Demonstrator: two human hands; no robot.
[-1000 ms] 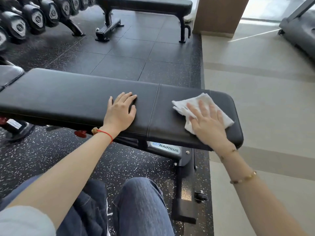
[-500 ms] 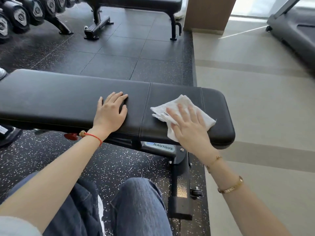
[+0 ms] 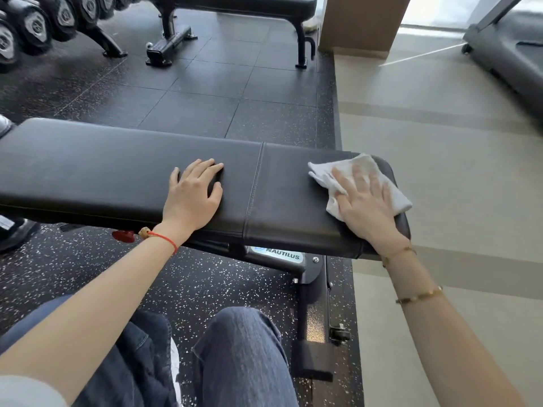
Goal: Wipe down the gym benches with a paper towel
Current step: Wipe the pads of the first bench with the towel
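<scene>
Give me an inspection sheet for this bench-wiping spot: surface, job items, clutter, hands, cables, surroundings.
Surface: black padded bench, flat, stitched seam across the pad.
Job's things: white paper towel spread on the bench's right end, near its edge.
Clutter: nothing seen on the pad.
Hands: left hand rests flat on the pad; right hand presses flat on the towel.
Cables: thin white line on the pale floor; cannot tell what it is.
Surroundings: second bench, dumbbell rack, treadmill, wooden pillar.

The right hand [image 3: 364,205] has slid the paper towel [image 3: 326,174] toward the bench's [image 3: 117,165] end
</scene>
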